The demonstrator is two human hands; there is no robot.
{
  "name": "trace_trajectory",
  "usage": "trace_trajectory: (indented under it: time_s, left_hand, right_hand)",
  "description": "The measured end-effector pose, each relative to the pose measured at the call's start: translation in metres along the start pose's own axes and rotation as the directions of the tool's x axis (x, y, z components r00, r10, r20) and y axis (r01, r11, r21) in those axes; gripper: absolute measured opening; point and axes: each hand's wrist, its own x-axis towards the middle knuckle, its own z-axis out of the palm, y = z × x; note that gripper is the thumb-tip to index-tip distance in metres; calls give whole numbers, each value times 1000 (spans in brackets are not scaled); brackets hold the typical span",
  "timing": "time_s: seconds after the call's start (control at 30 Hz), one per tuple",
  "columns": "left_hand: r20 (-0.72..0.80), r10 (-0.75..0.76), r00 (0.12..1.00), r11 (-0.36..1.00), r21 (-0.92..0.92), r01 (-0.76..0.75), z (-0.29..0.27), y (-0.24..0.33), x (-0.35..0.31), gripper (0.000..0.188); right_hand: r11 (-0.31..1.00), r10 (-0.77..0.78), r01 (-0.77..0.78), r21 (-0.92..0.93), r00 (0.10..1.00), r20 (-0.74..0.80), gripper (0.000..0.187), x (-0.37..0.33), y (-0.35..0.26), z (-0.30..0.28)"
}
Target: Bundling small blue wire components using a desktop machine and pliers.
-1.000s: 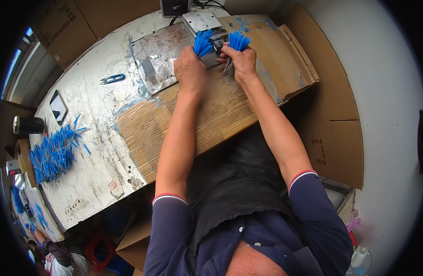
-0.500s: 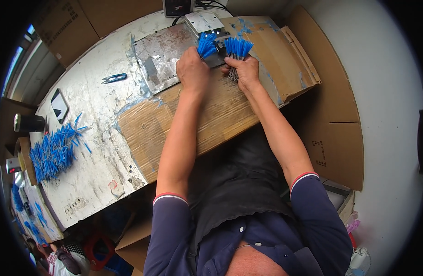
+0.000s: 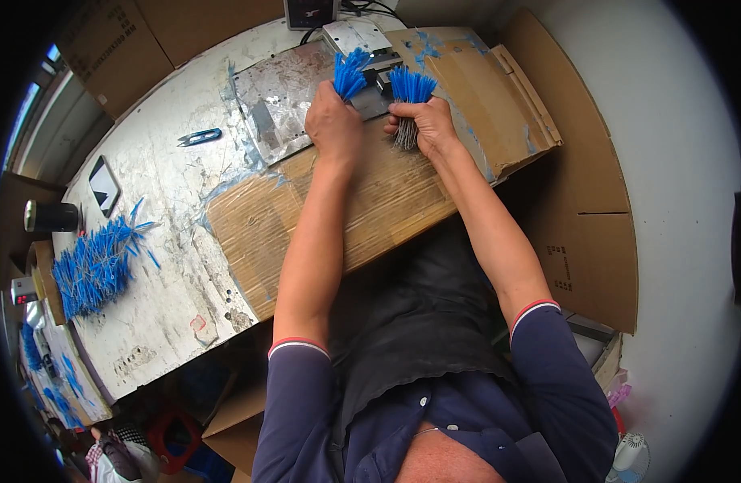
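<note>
Far left on the pale, scuffed counter [image 3: 173, 193], a dark cup [image 3: 51, 216] lies on its side or leans; the angle doesn't settle which. Just below it sprawls a loose pile [image 3: 97, 270] of blue-tipped pieces with thin grey stems, crossing every which way. A phone [image 3: 104, 187] lies above the pile, and farther right some blue-handled snips [image 3: 199, 138], well apart from both hands.

Now the scuffed metal plate [image 3: 286, 105], and here's the action! The left hand [image 3: 332, 122], knuckles up, has its fingers closed around a bundle, the left bundle [image 3: 350, 74], its blue ends fanning out above the fist; the stems are hidden. Between the hands, a small metal block [image 3: 384, 74] sits near both bundles. Then the right bundle [image 3: 412, 84], blue tips up and fairly level, grey stems hanging below the grip. The right hand [image 3: 432, 122] pinches it, thumb across the front, fingers wrapped behind. Beneath and beyond, taped cardboard [image 3: 483, 101] covers the counter's right end.

The handling call, as I judge it: firm enough that no stem slips, loose enough that none bends. The left fan looks more ragged, so evening its tips would help, with all blue ends facing one way and both bundles clear of that block.
</note>
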Motion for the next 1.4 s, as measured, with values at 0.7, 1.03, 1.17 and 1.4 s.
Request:
trace_trajectory:
  time_s: [0.7,1.03,1.17,1.4]
  left_hand:
    - [87,-112,990,910,-392,137,-3,11,-3,9]
    - [0,-212,977,896,-400,194,2,5,2,9]
    - [7,-224,975,889,-408,207,2,1,2,10]
    - [-126,-215,968,944,-280,173,6,-4,4,17]
  right_hand:
    - [1000,13,-13,2,995,103,13,-11,2,17]
    - [989,-52,27,-146,985,-166,14,11,-2,17]
    - [987,-64,32,-160,978,-197,14,13,2,28]
    - [985,-150,126,-115,960,-237,14,17,12,27]
